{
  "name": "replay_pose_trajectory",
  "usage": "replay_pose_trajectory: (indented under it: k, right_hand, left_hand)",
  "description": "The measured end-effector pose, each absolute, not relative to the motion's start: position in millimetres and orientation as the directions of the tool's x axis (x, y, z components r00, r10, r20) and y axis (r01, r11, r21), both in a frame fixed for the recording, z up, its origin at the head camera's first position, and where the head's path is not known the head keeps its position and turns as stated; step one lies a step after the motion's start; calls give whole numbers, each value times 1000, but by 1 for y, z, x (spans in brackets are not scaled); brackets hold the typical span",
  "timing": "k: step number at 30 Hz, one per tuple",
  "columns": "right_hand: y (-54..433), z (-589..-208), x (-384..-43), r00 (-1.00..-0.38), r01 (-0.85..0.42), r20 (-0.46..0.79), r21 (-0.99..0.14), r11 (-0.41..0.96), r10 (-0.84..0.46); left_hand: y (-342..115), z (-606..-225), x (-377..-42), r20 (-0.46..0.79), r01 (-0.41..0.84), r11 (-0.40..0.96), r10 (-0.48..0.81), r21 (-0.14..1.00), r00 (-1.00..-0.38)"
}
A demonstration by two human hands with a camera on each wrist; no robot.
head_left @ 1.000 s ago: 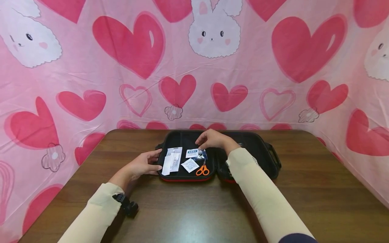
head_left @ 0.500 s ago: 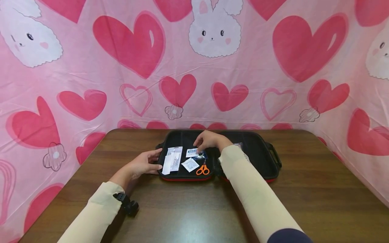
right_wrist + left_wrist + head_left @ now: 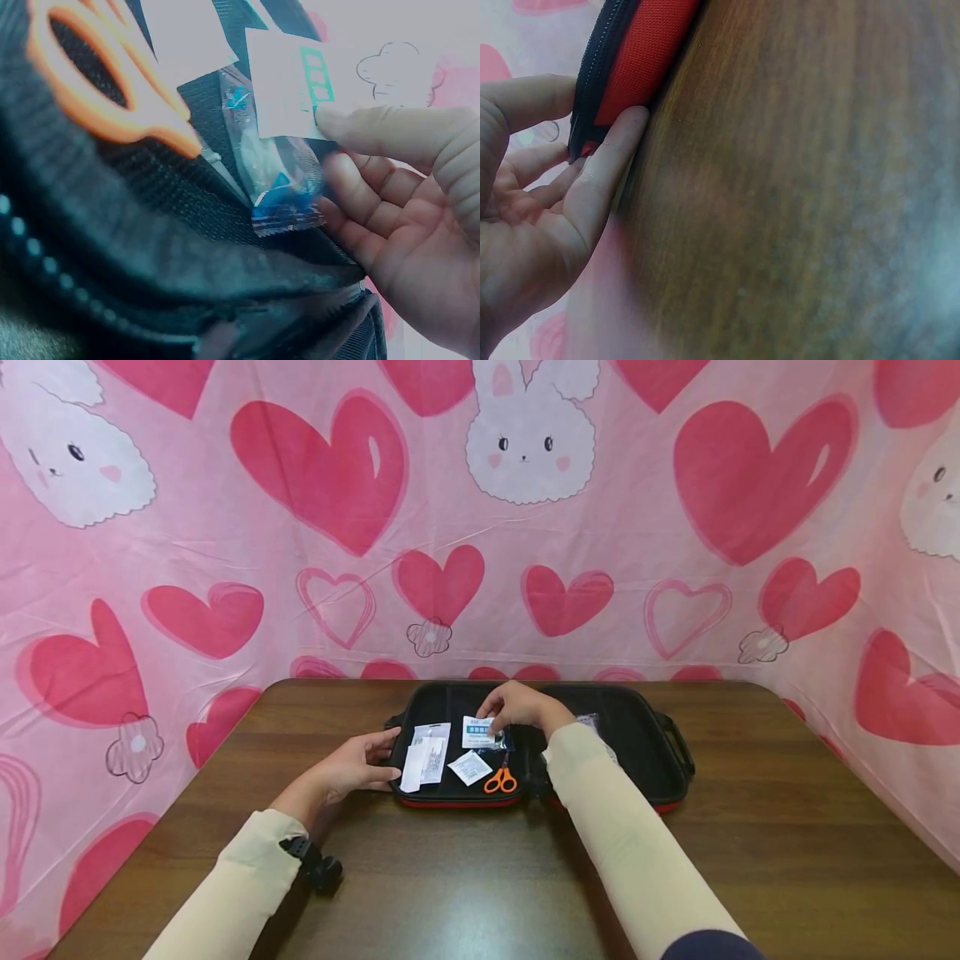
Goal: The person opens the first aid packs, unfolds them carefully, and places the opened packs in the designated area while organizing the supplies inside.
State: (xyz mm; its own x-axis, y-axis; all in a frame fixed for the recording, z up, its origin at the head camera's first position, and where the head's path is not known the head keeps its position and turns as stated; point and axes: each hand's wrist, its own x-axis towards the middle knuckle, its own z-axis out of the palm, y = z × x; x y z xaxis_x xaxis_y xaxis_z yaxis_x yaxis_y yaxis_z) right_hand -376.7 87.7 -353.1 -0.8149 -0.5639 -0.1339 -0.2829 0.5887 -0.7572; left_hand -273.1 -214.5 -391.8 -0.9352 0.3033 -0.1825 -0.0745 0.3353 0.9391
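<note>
An open black case (image 3: 450,796) with red outer fabric lies unfolded on the table. My left hand (image 3: 348,768) holds its left edge, the thumb against the red side (image 3: 646,60) and fingers at the zipped rim in the left wrist view. Over the left half, my right hand (image 3: 521,706) pinches a small white sachet (image 3: 281,86) with teal print between thumb and fingers. Under it lies a clear and blue plastic packet (image 3: 274,176). Orange-handled scissors (image 3: 500,781) and another white square sachet (image 3: 469,768) lie nearby in the case.
Long white packets (image 3: 425,760) lie at the left inside the case. The right half (image 3: 648,760) has a carry handle (image 3: 678,743) and a clear packet (image 3: 588,721), partly hidden by the right sleeve. The brown wooden table (image 3: 420,877) meets a pink heart-patterned cloth behind.
The right hand has moved slightly left and taken hold of the teal-printed sachet, which is now raised and tilted toward the camera. The left hand has stayed at the case edge.
</note>
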Motion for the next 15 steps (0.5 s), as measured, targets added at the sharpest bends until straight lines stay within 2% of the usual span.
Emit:
replay_pose_trajectory:
  k: [6, 15]
  right_hand:
    - [96, -348, -374, -825, -271, -93, -801, 534, -558]
    - [110, -333, -363, -843, -154, -108, -890, 429, -527]
  left_hand:
    - [-215, -391, -273, -176, -69, 329, 305, 942, -936]
    - [-215, -392, -273, -181, -78, 314, 312, 946, -933]
